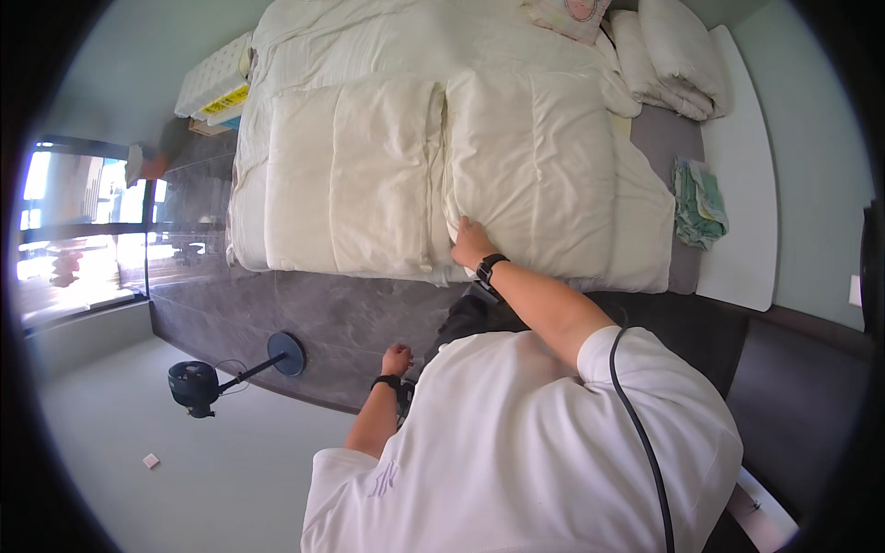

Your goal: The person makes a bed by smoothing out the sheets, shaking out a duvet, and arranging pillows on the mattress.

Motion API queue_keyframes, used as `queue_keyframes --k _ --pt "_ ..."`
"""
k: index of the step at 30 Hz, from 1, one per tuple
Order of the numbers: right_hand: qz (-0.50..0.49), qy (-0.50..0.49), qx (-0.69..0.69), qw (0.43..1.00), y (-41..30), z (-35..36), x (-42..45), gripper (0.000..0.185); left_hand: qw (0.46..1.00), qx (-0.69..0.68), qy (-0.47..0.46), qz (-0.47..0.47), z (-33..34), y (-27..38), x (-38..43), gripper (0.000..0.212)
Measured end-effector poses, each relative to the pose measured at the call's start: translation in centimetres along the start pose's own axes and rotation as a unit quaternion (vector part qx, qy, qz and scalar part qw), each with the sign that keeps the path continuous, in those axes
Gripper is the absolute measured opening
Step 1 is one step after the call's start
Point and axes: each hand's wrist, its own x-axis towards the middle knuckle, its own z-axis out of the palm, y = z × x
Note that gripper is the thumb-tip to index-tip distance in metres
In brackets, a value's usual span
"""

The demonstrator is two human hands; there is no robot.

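Observation:
A cream-white quilt lies on the bed in two folded halves, a left half (pixel 380 173) and a right half (pixel 567 166), with a narrow seam-like gap between them. At the near inner corner of the right half, my right hand (pixel 473 243) pinches the fabric, and creases fan out from its fingers. A black watch is on that wrist. My left hand (pixel 397 360) hangs by my side above the floor, away from the bedding. Its fingers are loosely curled; nothing shows in it, though the palm is turned from view.
A rolled quilt (pixel 681 62) and a patterned pillow (pixel 570 17) lie at the bed's far right. Green folded cloth (pixel 700 204) rests by the white headboard (pixel 747 180). A black standing fan (pixel 193 387) is at left, and white packages (pixel 218 76) stand beyond the bed's left side.

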Motion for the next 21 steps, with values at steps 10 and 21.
queue_keyframes --k 10,21 --pt "-0.046 -0.003 0.137 0.99 7.0 -2.9 -4.4 0.017 0.987 0.055 -0.022 0.152 5.7 12.0 2.8 0.02" --pt "0.246 0.118 0.005 0.962 28.9 -17.4 -8.5 0.016 0.954 0.11 0.222 0.169 13.4 26.1 7.3 0.049"
